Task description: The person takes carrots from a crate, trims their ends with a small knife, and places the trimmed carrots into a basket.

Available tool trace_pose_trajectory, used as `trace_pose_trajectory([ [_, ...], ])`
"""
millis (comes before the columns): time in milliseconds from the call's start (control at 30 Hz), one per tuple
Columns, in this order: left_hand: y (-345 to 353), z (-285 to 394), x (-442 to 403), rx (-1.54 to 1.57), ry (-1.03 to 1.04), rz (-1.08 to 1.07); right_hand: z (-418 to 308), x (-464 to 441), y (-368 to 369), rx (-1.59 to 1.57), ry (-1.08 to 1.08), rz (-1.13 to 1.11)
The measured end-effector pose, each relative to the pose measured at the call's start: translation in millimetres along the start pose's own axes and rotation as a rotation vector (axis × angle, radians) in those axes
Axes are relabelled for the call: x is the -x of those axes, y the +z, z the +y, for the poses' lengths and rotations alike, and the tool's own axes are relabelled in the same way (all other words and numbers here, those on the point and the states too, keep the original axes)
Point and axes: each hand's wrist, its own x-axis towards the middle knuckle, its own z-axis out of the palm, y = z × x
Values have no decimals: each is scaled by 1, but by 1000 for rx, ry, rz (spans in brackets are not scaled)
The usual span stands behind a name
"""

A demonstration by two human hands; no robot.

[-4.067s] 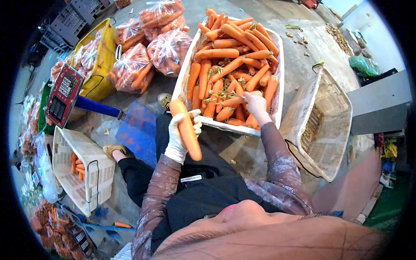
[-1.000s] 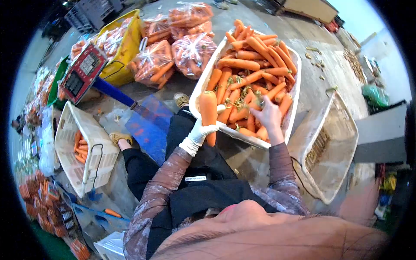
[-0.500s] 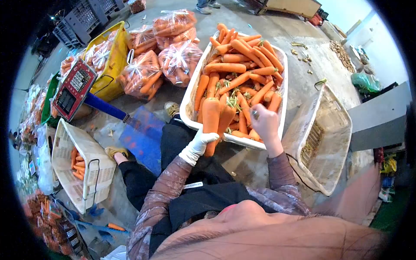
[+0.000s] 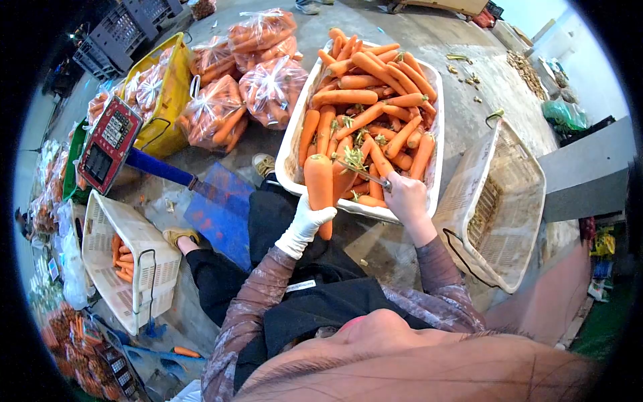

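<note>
My left hand (image 4: 307, 222), in a white glove, is closed around a large carrot (image 4: 319, 179) held upright. A second carrot (image 4: 343, 175) stands behind it, with green stem stubs at its top; my fingers hide its lower end. My bare right hand (image 4: 407, 199) grips a small knife (image 4: 370, 177), its handle hidden in the fist. The blade points left, at the stem stubs of the second carrot. Both hands are at the near edge of a white tub (image 4: 287, 151) heaped with loose carrots (image 4: 382, 77).
An empty-looking pale crate (image 4: 469, 184) tilts at the right. On the left are a crate (image 4: 161, 275) with several carrots, a red scale display (image 4: 110, 144) and its blue platform (image 4: 218, 208). Bagged carrots (image 4: 274, 90) and a yellow crate (image 4: 175, 87) stand behind.
My right hand has turned and come slightly nearer my body, so the knife blade now shows across the stem stubs. My left hand still holds the carrots. The whole view has shifted slightly.
</note>
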Motion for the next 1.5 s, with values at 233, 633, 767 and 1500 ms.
trace_pose_trajectory([
  [233,15,1,8,-317,159,124,7,7,11,40,128,-73],
  [633,-13,44,30,120,66,-149,65,-26,104,129,290,-368],
  [767,-33,70,48,281,-12,10,48,-40,94,-63,382,-253],
  [1500,-48,52,69,-8,-21,-65,-3,-21,77,94,306,-333],
])
